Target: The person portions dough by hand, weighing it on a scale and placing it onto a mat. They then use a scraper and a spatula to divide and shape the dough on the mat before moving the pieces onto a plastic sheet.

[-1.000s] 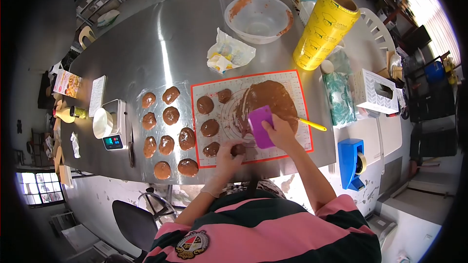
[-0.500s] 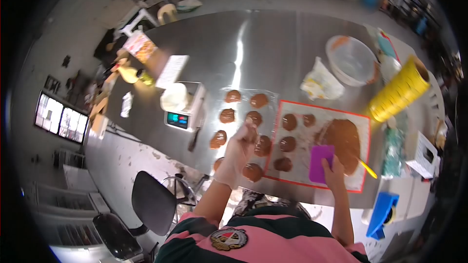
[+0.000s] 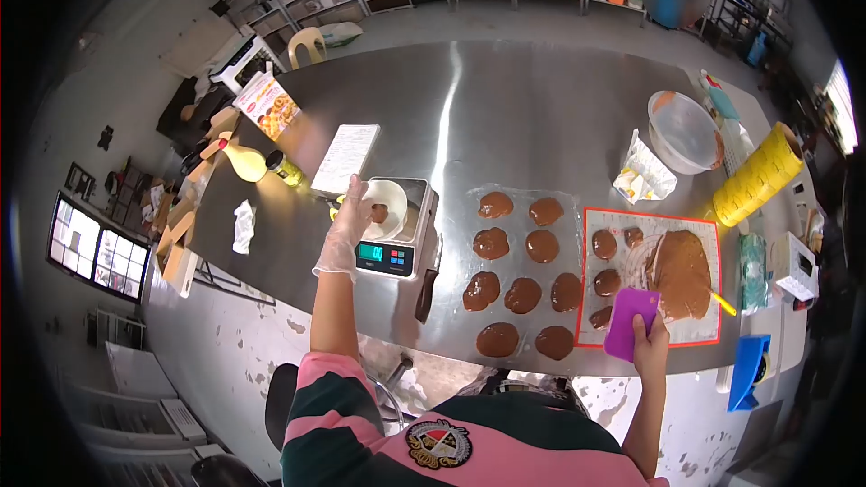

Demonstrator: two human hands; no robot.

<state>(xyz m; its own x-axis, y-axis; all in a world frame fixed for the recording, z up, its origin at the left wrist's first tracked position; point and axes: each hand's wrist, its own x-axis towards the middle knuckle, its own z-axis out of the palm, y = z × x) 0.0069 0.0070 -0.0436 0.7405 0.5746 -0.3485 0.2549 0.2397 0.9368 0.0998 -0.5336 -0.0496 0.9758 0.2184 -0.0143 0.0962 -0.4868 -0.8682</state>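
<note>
My left hand (image 3: 346, 227), in a clear glove, is closed on the rim of a white bowl (image 3: 390, 207) with some brown stuff inside. The bowl is on a digital scale (image 3: 386, 255). My right hand (image 3: 650, 341) grips a purple scraper (image 3: 629, 325) over the lower edge of a red-bordered mat (image 3: 649, 216). On the mat lie a wide brown spread (image 3: 683, 275) and several small brown rounds (image 3: 606, 283). Several larger brown rounds (image 3: 522, 296) sit on a clear sheet (image 3: 519, 191) between the scale and the mat.
A dark-handled tool (image 3: 426, 296) lies beside the scale. Behind it is a paper pad (image 3: 346, 159). At the right are an opened wrapper (image 3: 644, 173), a clear bowl (image 3: 685, 132), a yellow roll (image 3: 758, 175) and a yellow stick (image 3: 723, 303). A bottle (image 3: 244, 160) stands left.
My left hand has moved left from above the brown rounds to the white bowl and taken hold of its rim. My right hand still holds the purple scraper. The view has shifted left.
</note>
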